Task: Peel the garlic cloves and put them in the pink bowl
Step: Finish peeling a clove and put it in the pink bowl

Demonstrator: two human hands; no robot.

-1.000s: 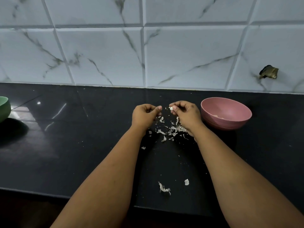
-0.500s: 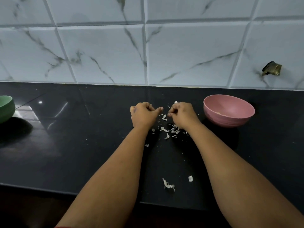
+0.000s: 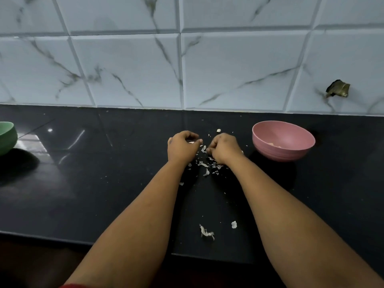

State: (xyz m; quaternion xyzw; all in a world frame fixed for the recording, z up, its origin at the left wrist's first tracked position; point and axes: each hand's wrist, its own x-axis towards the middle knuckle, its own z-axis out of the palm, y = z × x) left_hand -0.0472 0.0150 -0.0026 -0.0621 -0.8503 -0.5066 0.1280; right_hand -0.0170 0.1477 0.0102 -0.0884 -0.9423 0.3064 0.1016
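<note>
Several pale pieces lie in pink bowl (image 3: 283, 140), three o'clock. Both my left hand (image 3: 182, 146) and right hand (image 3: 223, 149) curled; contents hidden. Peel scraps (image 3: 204, 164) litter counter (image 3: 104, 183). Midway, I judge.

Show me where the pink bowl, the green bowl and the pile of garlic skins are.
pink bowl (image 3: 276, 149): head view, on its outer front wall.
green bowl (image 3: 7, 137): head view, on its outer wall at the left edge.
garlic skins (image 3: 204, 164): head view, on a pale flake between the wrists.

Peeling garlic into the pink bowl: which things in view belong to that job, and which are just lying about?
Job: left hand, right hand, pink bowl, garlic skins on the counter.
Lying about: green bowl, wall fitting.
</note>
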